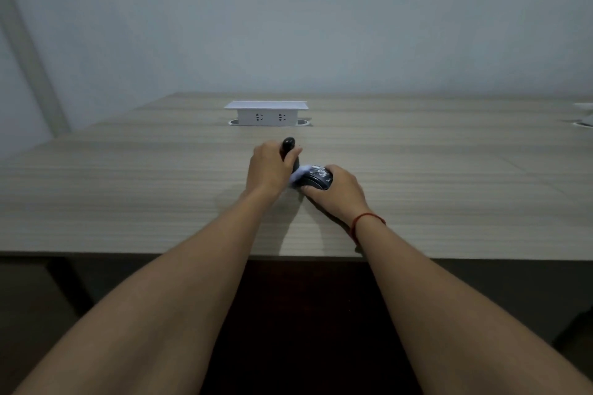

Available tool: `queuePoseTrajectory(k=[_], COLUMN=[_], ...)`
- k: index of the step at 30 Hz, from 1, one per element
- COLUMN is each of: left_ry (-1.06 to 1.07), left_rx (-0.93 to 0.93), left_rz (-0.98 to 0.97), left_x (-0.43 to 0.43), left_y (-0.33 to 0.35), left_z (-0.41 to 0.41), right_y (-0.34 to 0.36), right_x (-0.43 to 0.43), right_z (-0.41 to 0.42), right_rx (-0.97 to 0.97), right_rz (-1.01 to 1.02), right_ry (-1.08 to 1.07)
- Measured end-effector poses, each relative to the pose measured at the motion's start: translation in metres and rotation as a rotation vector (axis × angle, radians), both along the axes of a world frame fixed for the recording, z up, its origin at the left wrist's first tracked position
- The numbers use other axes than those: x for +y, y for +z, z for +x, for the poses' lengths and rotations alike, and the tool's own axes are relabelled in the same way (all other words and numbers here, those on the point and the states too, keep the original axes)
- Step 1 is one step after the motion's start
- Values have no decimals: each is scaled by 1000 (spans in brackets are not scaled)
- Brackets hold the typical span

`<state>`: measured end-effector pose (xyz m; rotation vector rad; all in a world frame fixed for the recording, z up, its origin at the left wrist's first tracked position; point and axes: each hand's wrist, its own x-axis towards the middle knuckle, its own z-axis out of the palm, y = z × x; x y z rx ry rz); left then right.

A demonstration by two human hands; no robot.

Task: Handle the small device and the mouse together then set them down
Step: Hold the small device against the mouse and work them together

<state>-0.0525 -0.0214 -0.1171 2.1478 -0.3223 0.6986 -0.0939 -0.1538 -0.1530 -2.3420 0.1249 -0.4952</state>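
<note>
Presently | left hand [268, 170] grip holds small device [287, 148] | right hand [338, 191] grips mouse [316, 178] | advise lowering both flat onto counter [128, 196].

The left hand [269, 170] wraps a slim black rounded device [287, 146], hiding all but its far tip. Beside it, the right hand [337, 192] covers the near half of a dark patterned computer mouse [317, 175]. A blurred white patch [300, 171] between the grips is unidentifiable. Another white object [585, 115] is cut off at the right edge.
</note>
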Motion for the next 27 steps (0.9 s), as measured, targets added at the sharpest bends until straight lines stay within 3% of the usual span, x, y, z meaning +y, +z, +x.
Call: queuePoseTrajectory(k=[5, 14, 23, 27], left_ry=[105, -20, 56, 47], left_rx=[119, -4, 74, 32], left_rz=[-96, -208, -62, -167], left_x=[12, -7, -2, -3], left_y=[-16, 11, -3, 4], left_z=[7, -3, -4, -5], right_y=[-2, -1, -1, -3], right_x=[-1, -8, -9, -9], right_z=[0, -1, -8, -6], right_rx=[-21, 6, -26, -43], right_rz=[-5, 24, 112, 73], right_ry=[-1, 38, 89, 99])
